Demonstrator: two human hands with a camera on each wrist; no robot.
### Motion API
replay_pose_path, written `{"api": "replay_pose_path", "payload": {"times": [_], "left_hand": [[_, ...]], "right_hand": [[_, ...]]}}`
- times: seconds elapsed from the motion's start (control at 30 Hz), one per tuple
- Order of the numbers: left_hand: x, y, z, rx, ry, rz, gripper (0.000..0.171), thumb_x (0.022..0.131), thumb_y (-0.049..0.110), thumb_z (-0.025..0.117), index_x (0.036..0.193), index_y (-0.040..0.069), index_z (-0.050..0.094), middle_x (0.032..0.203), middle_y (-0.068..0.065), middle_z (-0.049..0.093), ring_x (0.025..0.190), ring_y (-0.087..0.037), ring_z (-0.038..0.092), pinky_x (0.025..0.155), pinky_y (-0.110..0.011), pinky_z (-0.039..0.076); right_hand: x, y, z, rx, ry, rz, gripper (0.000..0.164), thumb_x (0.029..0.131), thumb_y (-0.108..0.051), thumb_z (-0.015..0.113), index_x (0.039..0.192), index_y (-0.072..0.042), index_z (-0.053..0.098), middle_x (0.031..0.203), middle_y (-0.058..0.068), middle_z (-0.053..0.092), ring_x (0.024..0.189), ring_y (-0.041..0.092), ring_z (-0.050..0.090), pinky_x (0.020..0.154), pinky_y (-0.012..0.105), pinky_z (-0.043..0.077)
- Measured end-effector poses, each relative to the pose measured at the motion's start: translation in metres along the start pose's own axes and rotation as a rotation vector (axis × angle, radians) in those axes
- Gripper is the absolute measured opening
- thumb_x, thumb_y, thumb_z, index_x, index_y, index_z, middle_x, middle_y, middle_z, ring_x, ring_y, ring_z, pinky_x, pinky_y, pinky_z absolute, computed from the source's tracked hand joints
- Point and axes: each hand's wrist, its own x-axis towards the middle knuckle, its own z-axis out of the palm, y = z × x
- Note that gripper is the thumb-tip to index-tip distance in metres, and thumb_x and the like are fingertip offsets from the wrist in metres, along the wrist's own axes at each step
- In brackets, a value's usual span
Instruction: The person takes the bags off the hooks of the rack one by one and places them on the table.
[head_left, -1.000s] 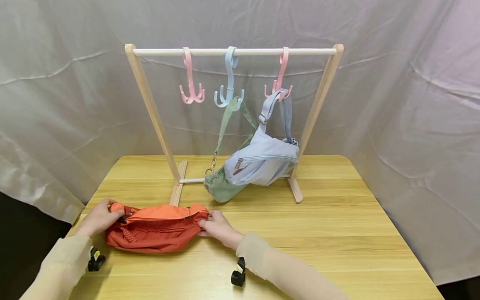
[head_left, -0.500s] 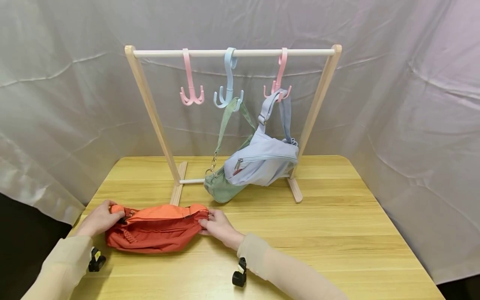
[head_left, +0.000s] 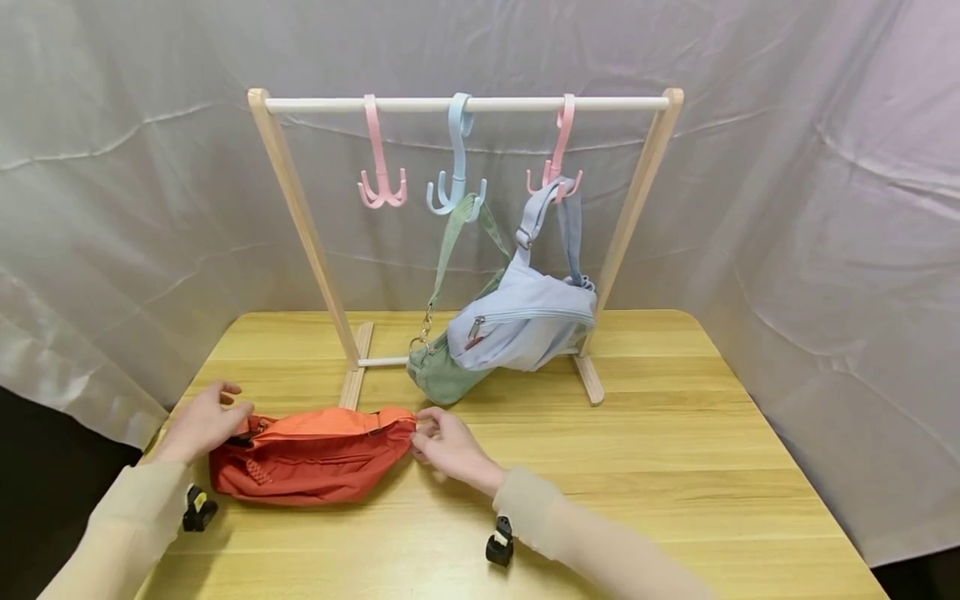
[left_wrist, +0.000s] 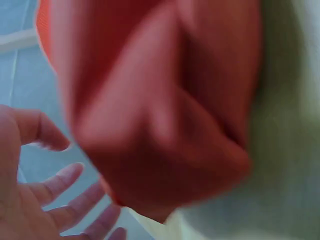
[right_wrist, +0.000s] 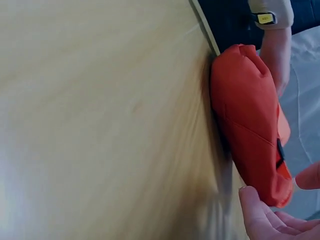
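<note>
A red waist bag (head_left: 315, 467) with an orange strap (head_left: 322, 425) lies on the table's front left. At its left end my left hand (head_left: 204, 423) has its fingers spread; the left wrist view shows the fingers (left_wrist: 60, 185) loosely bent beside the red cloth, gripping nothing. My right hand (head_left: 456, 450) is at the bag's right end, thumb and fingers parted around the tip of the bag (right_wrist: 250, 125) in the right wrist view. Whether a fingertip still touches it, I cannot tell.
Behind stands a wooden rack (head_left: 300, 217) with a white rail (head_left: 315, 105). A pink hook (head_left: 381, 158) hangs bare. A green bag (head_left: 450, 375) hangs from the blue hook (head_left: 457, 150), a pale blue bag (head_left: 525, 321) from the right pink hook (head_left: 558, 150). Grey curtains surround the table (head_left: 637, 475).
Both hands have let go of the bag's ends. The left fingers have spread and lifted; the right hand has drawn slightly right. The bag has stayed in place.
</note>
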Motion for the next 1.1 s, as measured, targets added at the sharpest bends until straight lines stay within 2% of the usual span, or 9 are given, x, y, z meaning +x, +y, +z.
{"api": "replay_pose_path", "payload": {"times": [0.2,0.43,0.6,0.8,1.0,1.1], "left_hand": [[0.005,0.034,-0.005,-0.070,0.120,0.070,0.048,0.100,0.030,0.050,0.132,-0.005,0.052,0.129,-0.034,0.057,0.111,-0.050,0.058,0.084,-0.057,0.048],[0.017,0.088,-0.010,-0.135,0.230,0.193,0.034,0.097,0.020,0.053,0.122,-0.001,0.061,0.120,-0.025,0.066,0.107,-0.044,0.064,0.089,-0.056,0.049],[0.027,0.125,-0.009,-0.215,0.251,0.243,0.031,0.096,0.015,0.053,0.121,0.000,0.062,0.116,-0.022,0.068,0.110,-0.041,0.064,0.093,-0.054,0.049],[0.039,0.163,-0.010,-0.325,0.239,0.307,0.031,0.096,0.011,0.051,0.124,0.000,0.059,0.113,-0.020,0.067,0.108,-0.036,0.064,0.095,-0.049,0.050],[0.048,0.202,-0.008,-0.450,0.194,0.353,0.031,0.097,0.010,0.051,0.126,0.001,0.058,0.116,-0.021,0.067,0.108,-0.034,0.064,0.100,-0.048,0.051],[0.050,0.221,-0.006,-0.505,0.185,0.367,0.031,0.098,0.011,0.050,0.126,0.003,0.059,0.118,-0.019,0.068,0.109,-0.032,0.064,0.101,-0.045,0.050]], "right_hand": [[-0.005,-0.006,-0.021,-0.141,-0.029,-0.145,0.041,0.094,-0.008,0.059,0.133,0.003,0.056,0.114,0.017,0.068,0.094,0.027,0.070,0.085,0.031,0.058],[-0.011,-0.025,-0.048,-0.227,0.017,-0.326,0.035,0.093,-0.004,0.057,0.128,0.004,0.061,0.113,0.018,0.072,0.100,0.027,0.070,0.089,0.029,0.057],[-0.015,-0.041,-0.068,-0.247,0.062,-0.445,0.030,0.092,0.000,0.058,0.121,0.006,0.064,0.109,0.020,0.073,0.098,0.031,0.071,0.085,0.026,0.058],[-0.020,-0.063,-0.097,-0.359,0.111,-0.623,0.027,0.093,-0.001,0.058,0.118,0.005,0.066,0.112,0.020,0.072,0.099,0.027,0.071,0.083,0.026,0.059],[-0.018,-0.088,-0.126,-0.513,0.285,-0.910,0.026,0.091,0.005,0.056,0.115,0.006,0.066,0.108,0.020,0.071,0.095,0.027,0.070,0.084,0.031,0.059],[-0.016,-0.099,-0.136,-0.626,0.371,-1.007,0.027,0.091,0.003,0.054,0.116,0.005,0.066,0.109,0.017,0.070,0.091,0.024,0.068,0.082,0.033,0.057]]}}
